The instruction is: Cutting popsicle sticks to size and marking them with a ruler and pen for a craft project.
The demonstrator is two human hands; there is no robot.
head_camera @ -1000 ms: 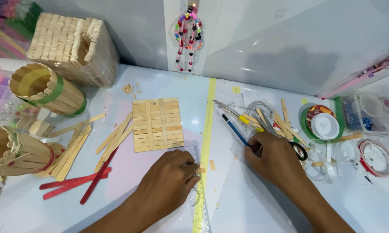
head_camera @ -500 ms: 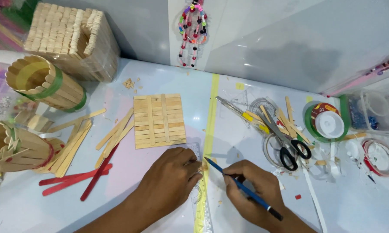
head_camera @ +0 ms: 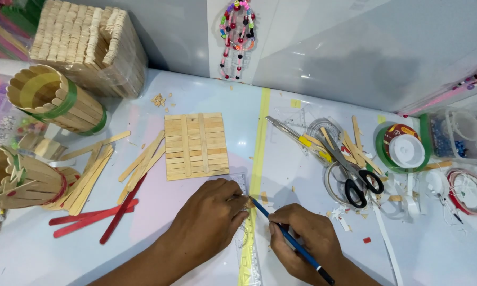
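Observation:
My left hand [head_camera: 209,217] presses down on a clear plastic ruler [head_camera: 246,249] lying along a yellow tape strip [head_camera: 259,143] on the white table. A blue pencil [head_camera: 286,238] is gripped in my right hand [head_camera: 302,241], its tip touching a small wooden piece at my left fingertips. Just above my left hand lies a flat panel of glued craft sticks [head_camera: 196,145].
Loose plain sticks [head_camera: 95,172] and red sticks [head_camera: 103,214] lie at the left, beside two stick cylinders [head_camera: 53,100] and a stick box [head_camera: 85,45]. Black-handled scissors [head_camera: 352,177], tape rolls [head_camera: 402,148], stick scraps and clear containers [head_camera: 458,135] crowd the right. A beaded ornament [head_camera: 237,34] hangs on the wall.
My right hand reached to the clutter by the scissors, came back with the blue pencil, and now sets its tip against my left fingertips. My left hand stayed on the ruler.

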